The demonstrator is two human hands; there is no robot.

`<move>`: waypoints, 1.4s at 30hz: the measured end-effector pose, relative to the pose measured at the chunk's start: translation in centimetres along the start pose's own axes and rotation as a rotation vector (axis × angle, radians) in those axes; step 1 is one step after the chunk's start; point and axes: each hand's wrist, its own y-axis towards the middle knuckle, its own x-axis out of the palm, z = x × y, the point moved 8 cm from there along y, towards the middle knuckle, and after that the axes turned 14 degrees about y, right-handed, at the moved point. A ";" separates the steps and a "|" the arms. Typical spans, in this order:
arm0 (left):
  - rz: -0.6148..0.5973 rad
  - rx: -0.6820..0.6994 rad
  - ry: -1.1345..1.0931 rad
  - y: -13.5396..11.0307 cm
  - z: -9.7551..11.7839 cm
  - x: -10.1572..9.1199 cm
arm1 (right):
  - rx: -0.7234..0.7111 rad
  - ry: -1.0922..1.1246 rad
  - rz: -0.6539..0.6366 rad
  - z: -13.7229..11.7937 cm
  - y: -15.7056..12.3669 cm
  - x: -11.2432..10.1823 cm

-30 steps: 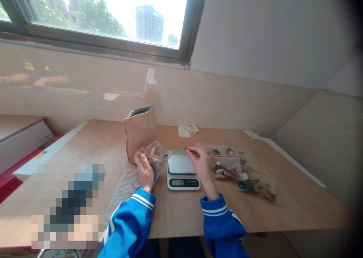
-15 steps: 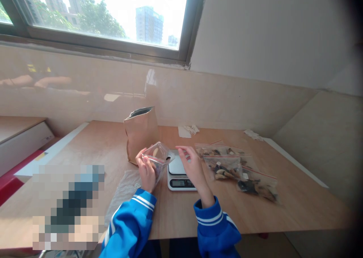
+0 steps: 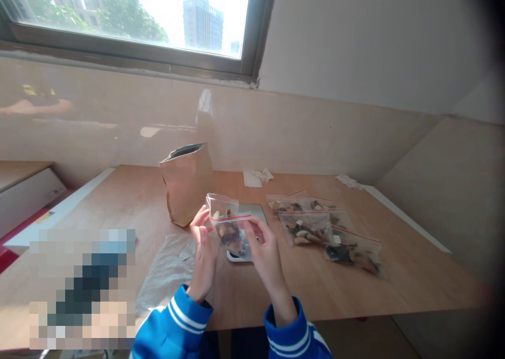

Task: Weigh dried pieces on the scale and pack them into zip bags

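A small clear zip-lock bag (image 3: 230, 234) with a red seal line is held up over the kitchen scale (image 3: 258, 212). Inside it lie dark and pale dried pieces that I cannot name for sure. My left hand (image 3: 204, 251) grips the bag's left edge, fingers behind it. At the right end of the seal line, my right hand (image 3: 265, 243) pinches the bag between thumb and fingers. Bag and hands cover most of the scale, including its display. A brown paper bag (image 3: 187, 185) with an open top stands just behind my left hand.
Several filled zip-lock bags (image 3: 305, 228) lie overlapping to the right of the scale. A flat clear plastic bag (image 3: 163, 275) is left of my left hand. Crumpled tissue (image 3: 263, 176) lies at the table's back edge, and a blurred-out patch (image 3: 87, 285) covers the left front.
My right hand has come down from beside the bag and taken hold of its seal edge. The bag has turned upright, its front more toward me. The view has shifted slightly.
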 end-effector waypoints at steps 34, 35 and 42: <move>-0.010 -0.010 0.228 -0.9 0.4 -0.8 | -0.008 0.008 0.383 2.3 -1.8 -10.5; -0.012 -0.009 0.224 -0.9 0.3 -0.9 | 0.011 0.015 0.362 2.6 -1.8 -10.5; -0.006 -0.061 0.214 -1.0 -2.6 -1.2 | 0.118 0.098 0.213 5.8 -1.9 -10.8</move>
